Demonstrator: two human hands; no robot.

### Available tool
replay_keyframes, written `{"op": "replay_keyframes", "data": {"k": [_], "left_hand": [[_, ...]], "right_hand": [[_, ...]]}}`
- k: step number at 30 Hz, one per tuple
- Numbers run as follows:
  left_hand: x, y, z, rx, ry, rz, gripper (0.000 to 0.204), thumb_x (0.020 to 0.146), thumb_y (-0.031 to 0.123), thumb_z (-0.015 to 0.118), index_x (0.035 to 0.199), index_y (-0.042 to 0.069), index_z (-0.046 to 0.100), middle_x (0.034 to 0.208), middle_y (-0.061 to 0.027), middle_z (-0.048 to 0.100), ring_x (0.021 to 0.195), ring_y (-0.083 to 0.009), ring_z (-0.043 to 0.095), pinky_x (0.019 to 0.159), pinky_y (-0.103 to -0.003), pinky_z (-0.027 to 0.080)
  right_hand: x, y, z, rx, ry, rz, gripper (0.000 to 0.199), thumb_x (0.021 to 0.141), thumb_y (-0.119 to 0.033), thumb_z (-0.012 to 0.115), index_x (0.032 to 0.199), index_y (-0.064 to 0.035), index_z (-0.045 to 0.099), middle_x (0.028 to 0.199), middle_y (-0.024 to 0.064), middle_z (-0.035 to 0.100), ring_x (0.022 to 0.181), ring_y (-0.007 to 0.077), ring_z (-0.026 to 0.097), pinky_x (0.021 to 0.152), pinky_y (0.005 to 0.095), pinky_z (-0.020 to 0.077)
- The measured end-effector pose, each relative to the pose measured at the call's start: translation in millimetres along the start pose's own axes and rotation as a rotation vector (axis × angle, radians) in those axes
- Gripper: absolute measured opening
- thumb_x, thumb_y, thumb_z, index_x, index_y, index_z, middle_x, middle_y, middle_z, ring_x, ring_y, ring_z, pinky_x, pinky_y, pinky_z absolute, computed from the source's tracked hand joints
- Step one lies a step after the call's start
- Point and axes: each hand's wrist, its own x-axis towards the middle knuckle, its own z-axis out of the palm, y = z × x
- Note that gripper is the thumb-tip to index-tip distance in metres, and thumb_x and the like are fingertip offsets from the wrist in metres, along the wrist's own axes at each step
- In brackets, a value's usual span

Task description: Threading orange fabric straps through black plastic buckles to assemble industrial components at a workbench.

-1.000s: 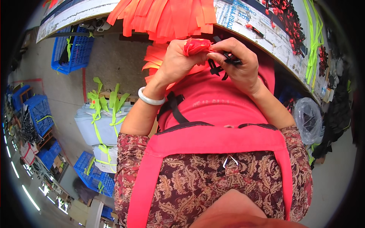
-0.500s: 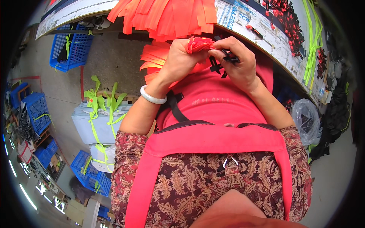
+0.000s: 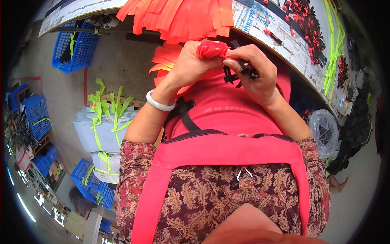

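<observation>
My left hand (image 3: 187,67) is closed around a bunch of folded red fabric strips (image 3: 211,49), held at chest height just below the table edge. Fingers of my right hand (image 3: 259,72) pinch at the bunch's right end, where the exact contact is hidden. Several small black plastic pieces (image 3: 248,73), buckle-like in shape, sit in the right palm and jut out below the fingers. Above both hands, bright orange strips (image 3: 178,18) hang over the table edge. More orange strips (image 3: 164,61) lie behind my left wrist, against my red apron (image 3: 227,122).
The worktable (image 3: 260,30) curves across the top. On its right side lie a pile of black-and-red pieces (image 3: 306,30) and yellow-green straps (image 3: 331,49). Blue crates (image 3: 75,49) and a strapped pale stack (image 3: 99,130) stand at left. A clear plastic bag (image 3: 323,132) is at right.
My right hand has shifted slightly right and down, with the black pieces turning in it. The red bunch shows a little fuller above my left hand. The whole view has moved slightly.
</observation>
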Motion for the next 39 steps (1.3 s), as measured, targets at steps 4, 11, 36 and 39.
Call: {"op": "replay_keyframes", "data": {"k": [4,11,36,39], "left_hand": [[-0.9,-0.3,-4.0,-0.033,-0.03,0.042,0.016,0.08,-0.004,0.069,0.096,-0.002,0.068,0.092,-0.0049,0.066,0.085,-0.0115,0.062,0.075,-0.025,0.05],[-1.5,-2.0,-0.3,0.012,-0.019,0.107,0.013,0.08,-0.005,0.068,0.092,-0.001,0.068,0.087,-0.0034,0.064,0.08,-0.0111,0.06,0.072,-0.025,0.049],[0.8,-6.9,0.9,0.08,-0.03,0.13,0.009,0.08,-0.005,0.065,0.088,-0.001,0.067,0.08,-0.0024,0.062,0.075,-0.0087,0.057,0.067,-0.024,0.046],[1.4,-8.1,0.8,0.077,-0.029,0.143,0.009,0.08,-0.005,0.065,0.087,-0.001,0.067,0.08,-0.002,0.062,0.074,-0.0083,0.056,0.066,-0.024,0.046]], "right_hand": [[3.0,-5.1,-0.1,-0.033,-0.008,-0.015,0.024,0.076,-0.003,0.075,0.096,-0.0027,0.063,0.082,0.0097,0.063,0.069,0.0203,0.063,0.059,0.0274,0.0495],[1.9,-5.4,-0.2,-0.033,-0.002,-0.009,0.023,0.076,-0.004,0.076,0.095,-0.0022,0.063,0.08,0.0099,0.063,0.068,0.0195,0.062,0.057,0.0273,0.049],[-0.2,-2.6,-0.4,-0.019,-0.011,0.008,0.022,0.076,-0.001,0.075,0.094,-0.0021,0.063,0.082,0.0096,0.063,0.068,0.0184,0.061,0.058,0.0269,0.0486],[-1.0,-3.4,-0.2,-0.021,-0.031,0.068,0.022,0.076,-0.001,0.075,0.094,-0.0023,0.063,0.082,0.0095,0.063,0.067,0.0181,0.061,0.058,0.027,0.0486]]}}
